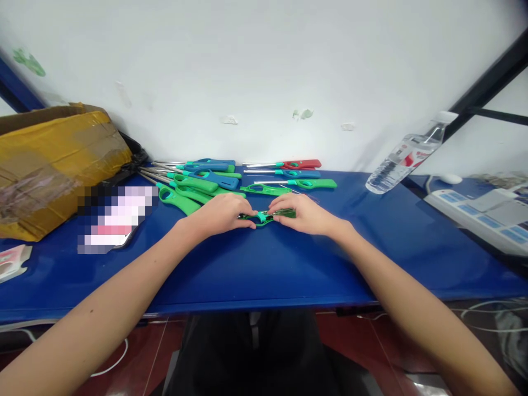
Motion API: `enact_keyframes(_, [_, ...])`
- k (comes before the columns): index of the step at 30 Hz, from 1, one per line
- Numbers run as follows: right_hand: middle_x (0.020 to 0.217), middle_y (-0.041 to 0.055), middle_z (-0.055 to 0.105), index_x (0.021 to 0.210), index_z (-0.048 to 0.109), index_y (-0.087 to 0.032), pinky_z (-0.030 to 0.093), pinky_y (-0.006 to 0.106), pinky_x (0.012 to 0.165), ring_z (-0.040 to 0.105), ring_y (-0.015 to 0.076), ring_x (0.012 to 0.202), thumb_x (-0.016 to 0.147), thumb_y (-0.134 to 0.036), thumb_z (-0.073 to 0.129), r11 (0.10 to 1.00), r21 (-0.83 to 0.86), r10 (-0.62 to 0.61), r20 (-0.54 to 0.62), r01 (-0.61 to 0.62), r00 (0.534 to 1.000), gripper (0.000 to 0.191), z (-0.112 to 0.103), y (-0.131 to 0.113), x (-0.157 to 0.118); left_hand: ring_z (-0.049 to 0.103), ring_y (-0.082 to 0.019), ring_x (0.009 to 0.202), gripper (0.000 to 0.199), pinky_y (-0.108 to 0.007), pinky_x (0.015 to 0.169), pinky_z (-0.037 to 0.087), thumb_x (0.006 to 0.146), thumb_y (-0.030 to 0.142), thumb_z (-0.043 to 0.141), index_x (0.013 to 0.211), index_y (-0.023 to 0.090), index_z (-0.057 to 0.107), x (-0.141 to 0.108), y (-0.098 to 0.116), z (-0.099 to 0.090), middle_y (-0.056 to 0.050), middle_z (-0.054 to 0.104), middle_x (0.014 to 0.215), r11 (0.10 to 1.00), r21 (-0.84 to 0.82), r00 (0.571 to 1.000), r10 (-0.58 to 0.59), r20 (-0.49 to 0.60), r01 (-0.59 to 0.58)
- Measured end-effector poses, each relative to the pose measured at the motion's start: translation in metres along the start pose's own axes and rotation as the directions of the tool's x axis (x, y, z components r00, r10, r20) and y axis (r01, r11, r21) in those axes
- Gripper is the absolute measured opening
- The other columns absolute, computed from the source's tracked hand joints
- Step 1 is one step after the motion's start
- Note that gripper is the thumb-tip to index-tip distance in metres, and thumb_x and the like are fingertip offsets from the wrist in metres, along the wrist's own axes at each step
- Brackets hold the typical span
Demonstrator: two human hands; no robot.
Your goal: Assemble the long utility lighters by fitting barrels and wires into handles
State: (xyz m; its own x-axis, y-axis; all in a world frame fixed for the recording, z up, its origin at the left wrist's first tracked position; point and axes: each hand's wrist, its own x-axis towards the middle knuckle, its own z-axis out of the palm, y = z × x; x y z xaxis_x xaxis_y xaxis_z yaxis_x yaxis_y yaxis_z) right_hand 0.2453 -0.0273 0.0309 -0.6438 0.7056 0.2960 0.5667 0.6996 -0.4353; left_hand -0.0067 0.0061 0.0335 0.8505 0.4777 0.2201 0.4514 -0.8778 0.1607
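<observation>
Both hands meet over the blue table (264, 275), gripping one green lighter casing (261, 221) with a teal piece in it. My left hand (225, 213) pinches its left end between thumb and fingers. At the other end, my right hand (299, 213) has its thumb and fingertips closed on the green handle part. Just behind the hands lies a green half casing (264, 190). A red lighter (303, 164), a blue lighter (305, 174) and a green lighter (315, 183) lie in a row farther back. To the left is a pile of green and blue lighters (198, 184).
A cardboard box (61, 159) with yellow tape stands at the left, with a blurred-out phone (124, 217) beside it. A tilted water bottle (406, 154) leans at the right. Beyond it are a white power strip (482, 217) and a white mouse (450, 179).
</observation>
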Motion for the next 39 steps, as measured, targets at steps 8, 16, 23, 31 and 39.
enact_keyframes(8, [0.112, 0.0088, 0.073, 0.098, 0.078, -0.021, 0.054, 0.039, 0.088, 0.069, 0.0218, 0.097, 0.089, -0.015, 0.060, 0.999, -0.036, 0.005, 0.029, -0.004, 1.000, 0.021, 0.005, 0.005, -0.001, 0.066, -0.024, 0.106, 0.022, -0.034, 0.093, 0.049, 0.090, 0.026, 0.068, 0.110, 0.023, 0.075, -0.001, 0.004, 0.004, -0.007, 0.069, 0.122, 0.987, 0.098, 0.989, 0.134, -0.060, -0.128])
enact_keyframes(16, [0.108, 0.0069, 0.075, 0.106, 0.074, -0.020, 0.053, 0.037, 0.088, 0.069, 0.0213, 0.097, 0.087, -0.014, 0.061, 0.999, 0.019, 0.038, 0.026, -0.039, 0.999, 0.024, -0.005, 0.002, -0.001, 0.068, -0.023, 0.101, 0.020, -0.037, 0.093, 0.052, 0.087, 0.017, 0.068, 0.104, 0.023, 0.077, 0.001, 0.007, 0.007, -0.006, 0.075, 0.111, 0.987, -0.009, 0.984, 0.157, -0.084, -0.159])
enact_keyframes(23, [0.111, 0.0054, 0.074, 0.095, 0.079, -0.022, 0.054, 0.034, 0.083, 0.070, 0.0207, 0.095, 0.081, -0.005, 0.052, 0.998, -0.050, 0.027, 0.053, -0.025, 0.998, 0.035, -0.017, 0.006, -0.005, 0.068, -0.024, 0.102, 0.023, -0.038, 0.093, 0.052, 0.090, 0.017, 0.064, 0.111, 0.021, 0.075, 0.001, 0.008, 0.005, -0.006, 0.075, 0.112, 0.981, 0.016, 0.981, 0.192, -0.040, -0.192])
enact_keyframes(31, [0.116, 0.0060, 0.073, 0.099, 0.080, -0.022, 0.053, 0.035, 0.083, 0.070, 0.0228, 0.094, 0.084, -0.010, 0.055, 0.977, -0.215, 0.040, 0.127, -0.012, 0.991, 0.032, -0.014, -0.001, -0.007, 0.066, -0.025, 0.108, 0.019, -0.037, 0.094, 0.051, 0.092, 0.019, 0.063, 0.106, 0.021, 0.076, -0.001, 0.010, 0.008, -0.009, 0.066, 0.130, 0.981, 0.086, 0.982, 0.181, -0.053, -0.176])
enact_keyframes(39, [0.115, 0.0072, 0.073, 0.098, 0.080, -0.022, 0.055, 0.037, 0.086, 0.070, 0.0246, 0.098, 0.084, -0.008, 0.055, 0.927, -0.374, 0.009, 0.124, 0.039, 0.992, 0.032, -0.011, -0.013, -0.008, 0.064, -0.024, 0.111, 0.024, -0.035, 0.098, 0.049, 0.091, 0.023, 0.064, 0.113, 0.021, 0.074, 0.000, 0.007, 0.012, -0.008, 0.068, 0.123, 0.995, -0.015, 0.995, 0.097, -0.034, -0.097])
